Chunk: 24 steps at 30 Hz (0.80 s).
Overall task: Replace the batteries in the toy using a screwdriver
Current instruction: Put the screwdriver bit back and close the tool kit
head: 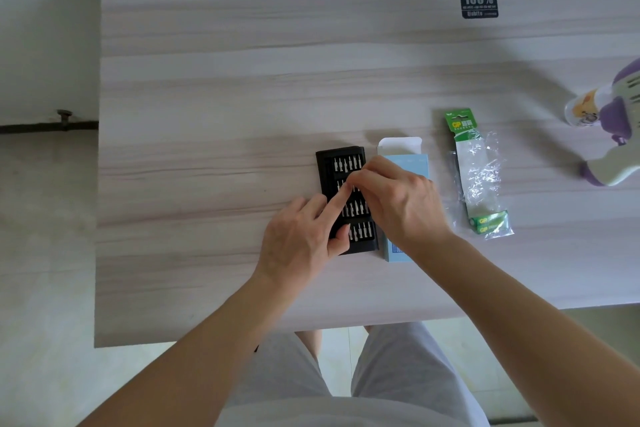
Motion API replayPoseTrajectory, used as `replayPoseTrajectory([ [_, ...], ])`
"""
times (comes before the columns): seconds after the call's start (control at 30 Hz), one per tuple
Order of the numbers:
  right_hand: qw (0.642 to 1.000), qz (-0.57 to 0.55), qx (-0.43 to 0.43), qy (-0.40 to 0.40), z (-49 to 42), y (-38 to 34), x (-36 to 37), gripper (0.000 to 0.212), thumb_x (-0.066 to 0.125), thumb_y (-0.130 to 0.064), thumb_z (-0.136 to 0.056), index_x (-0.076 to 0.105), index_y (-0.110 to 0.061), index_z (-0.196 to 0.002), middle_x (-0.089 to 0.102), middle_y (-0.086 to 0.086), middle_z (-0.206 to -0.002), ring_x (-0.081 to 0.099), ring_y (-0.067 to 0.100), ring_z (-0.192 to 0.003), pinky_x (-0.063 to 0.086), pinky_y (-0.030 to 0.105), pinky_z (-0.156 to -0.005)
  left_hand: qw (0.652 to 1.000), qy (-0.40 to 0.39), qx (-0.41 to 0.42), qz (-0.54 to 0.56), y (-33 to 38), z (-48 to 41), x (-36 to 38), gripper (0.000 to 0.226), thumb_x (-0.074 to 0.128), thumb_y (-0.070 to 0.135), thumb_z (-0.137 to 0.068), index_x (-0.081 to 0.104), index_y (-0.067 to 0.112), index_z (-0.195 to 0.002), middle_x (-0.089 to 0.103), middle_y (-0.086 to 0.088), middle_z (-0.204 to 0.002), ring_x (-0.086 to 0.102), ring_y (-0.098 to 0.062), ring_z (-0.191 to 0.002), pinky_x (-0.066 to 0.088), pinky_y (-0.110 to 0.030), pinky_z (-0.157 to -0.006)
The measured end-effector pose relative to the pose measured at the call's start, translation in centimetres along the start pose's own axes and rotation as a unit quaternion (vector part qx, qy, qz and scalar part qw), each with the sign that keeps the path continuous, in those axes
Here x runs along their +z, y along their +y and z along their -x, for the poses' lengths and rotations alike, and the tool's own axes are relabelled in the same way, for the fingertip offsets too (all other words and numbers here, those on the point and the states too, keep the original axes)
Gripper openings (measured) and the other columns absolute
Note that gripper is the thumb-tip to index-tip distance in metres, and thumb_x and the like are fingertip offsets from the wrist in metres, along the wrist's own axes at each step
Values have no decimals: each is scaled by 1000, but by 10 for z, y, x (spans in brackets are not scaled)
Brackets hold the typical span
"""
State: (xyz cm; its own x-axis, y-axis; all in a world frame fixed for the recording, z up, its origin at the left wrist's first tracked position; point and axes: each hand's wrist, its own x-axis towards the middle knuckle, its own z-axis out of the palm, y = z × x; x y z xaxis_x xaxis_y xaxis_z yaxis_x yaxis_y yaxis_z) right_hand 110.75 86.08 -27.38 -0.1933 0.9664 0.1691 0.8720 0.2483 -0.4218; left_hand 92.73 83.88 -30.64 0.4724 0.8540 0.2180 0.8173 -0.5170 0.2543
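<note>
I am steadying the black bit case (341, 153) at mid-frame with my left hand (304, 236), index finger straight and pressing down so the case is not shifting. My right hand (401, 204) is narrowing its fingertips onto the bits (356, 210); I cannot tell whether one is pinched. The toy (616, 135) is waiting at the right edge, with the battery pack (478, 166) just left of it.
</note>
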Motion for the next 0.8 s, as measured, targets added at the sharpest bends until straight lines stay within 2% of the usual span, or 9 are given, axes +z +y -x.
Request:
replayPoseTrajectory([
  [0.3,998,-37,30,-33,-3,-2,-11,12,64,-14,-90,75,-18,-89,64,-2,-79,59,30,-57,48,33,-44,1000,-7,1,25,0,1,-5,48,51,35,-94,60,18,-139,55,-1,-73,50,-22,-62,45,-35,-50],
  [0.47,991,-80,106,25,14,-3,-19,18,58,-18,-91,75,-14,-89,62,2,-75,59,28,-56,51,40,-48,999,2,0,42,0,3,-6,43,51,31,-95,62,18,-134,55,-2,-75,51,-21,-58,49,-35,-47],
  [0.67,980,-112,156,45,48,-11,-27,19,57,-22,-93,76,-17,-90,62,-1,-76,61,21,-59,52,41,-52,999,-7,1,40,-1,-1,-8,44,50,33,-92,65,19,-131,59,-2,-78,55,-22,-60,51,-34,-47],
  [0.73,976,-120,173,50,55,-14,-28,13,63,-16,-92,76,-16,-91,64,-1,-79,62,19,-61,54,41,-53,996,-49,0,78,-3,-1,-13,48,51,37,-95,56,20,-140,62,-3,-87,59,-22,-69,56,-37,-56],
  [0.8,971,-130,191,61,59,-16,-29,10,68,-6,-89,76,-13,-90,66,0,-82,63,18,-62,55,40,-54,976,-94,-70,185,-3,-2,-26,58,58,40,-96,44,17,-148,66,-4,-102,62,-21,-84,55,-33,-73],
])
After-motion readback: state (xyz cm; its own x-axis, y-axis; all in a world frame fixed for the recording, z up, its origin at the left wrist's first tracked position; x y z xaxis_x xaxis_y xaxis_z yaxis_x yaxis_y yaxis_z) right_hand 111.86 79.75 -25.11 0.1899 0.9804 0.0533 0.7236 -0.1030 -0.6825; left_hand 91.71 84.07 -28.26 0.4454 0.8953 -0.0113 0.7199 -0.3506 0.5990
